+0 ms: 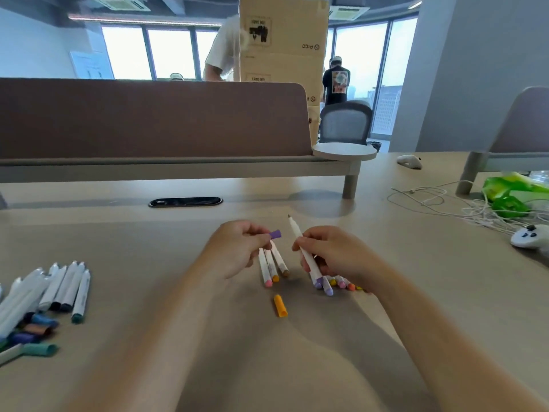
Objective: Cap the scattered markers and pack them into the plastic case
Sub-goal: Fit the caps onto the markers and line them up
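Observation:
My left hand (237, 248) pinches a small purple cap (275, 234), its open end pointing right. My right hand (332, 252) grips an uncapped white marker (300, 242) with its tip up and its purple end down. Cap and tip are a short gap apart. Three white markers (271, 267) with pink, orange and brown ends lie between my hands. More markers (338, 283) lie under my right hand, partly hidden. A loose orange cap (280, 305) lies nearer to me. No plastic case is in view.
A pile of white markers (59, 289) and loose blue and teal caps (38, 331) lies at the left. White cables (445, 203), a green bag (514, 190) and a white controller (530, 236) sit at the right. A desk divider (148, 120) stands behind.

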A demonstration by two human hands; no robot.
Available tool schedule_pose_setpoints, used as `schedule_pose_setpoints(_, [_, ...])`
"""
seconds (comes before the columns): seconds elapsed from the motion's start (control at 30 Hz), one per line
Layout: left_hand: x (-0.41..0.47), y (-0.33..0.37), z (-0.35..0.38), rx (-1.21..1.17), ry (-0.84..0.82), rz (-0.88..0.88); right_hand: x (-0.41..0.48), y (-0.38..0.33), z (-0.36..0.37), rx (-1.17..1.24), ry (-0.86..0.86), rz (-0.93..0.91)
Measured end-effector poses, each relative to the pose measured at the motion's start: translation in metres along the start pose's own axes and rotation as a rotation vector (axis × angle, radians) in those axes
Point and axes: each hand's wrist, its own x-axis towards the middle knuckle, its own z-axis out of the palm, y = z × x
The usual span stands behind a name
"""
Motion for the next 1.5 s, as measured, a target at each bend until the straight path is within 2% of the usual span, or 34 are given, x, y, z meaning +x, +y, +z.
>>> schedule_pose_setpoints(0.1, [0.003,-0.006,-0.002,-0.202,0.048,-0.074,-0.001,-0.001,0.001,-0.046,-0.075,-0.04])
schedule_pose_setpoints(0.3, [0.006,-0.012,-0.002,-0.223,0.082,-0.079,-0.003,-0.001,0.003,-0.06,-0.151,-0.025])
schedule_pose_setpoints(0.47, [0.005,-0.009,-0.001,-0.202,0.108,-0.061,-0.003,-0.001,0.002,-0.049,-0.186,-0.012])
schedule_pose_setpoints(0.67, [0.004,-0.009,0.0,-0.018,0.088,-0.006,-0.006,-0.004,0.002,-0.089,-0.209,-0.021])
schedule_pose_setpoints(0.8, [0.003,-0.01,0.004,0.023,0.086,0.033,-0.006,-0.003,0.003,-0.106,-0.213,-0.039])
schedule_pose_setpoints(1.1, [-0.004,-0.009,0.017,-0.014,0.274,0.067,-0.002,-0.003,0.004,-0.246,-0.134,-0.078])
schedule_pose_setpoints(1.37, [-0.003,-0.007,0.018,-0.108,0.184,-0.024,-0.002,-0.005,0.004,-0.223,-0.051,-0.056])
schedule_pose_setpoints(1.5, [-0.002,0.0,0.014,-0.149,0.133,-0.032,0.008,-0.004,0.009,-0.256,0.076,-0.046])
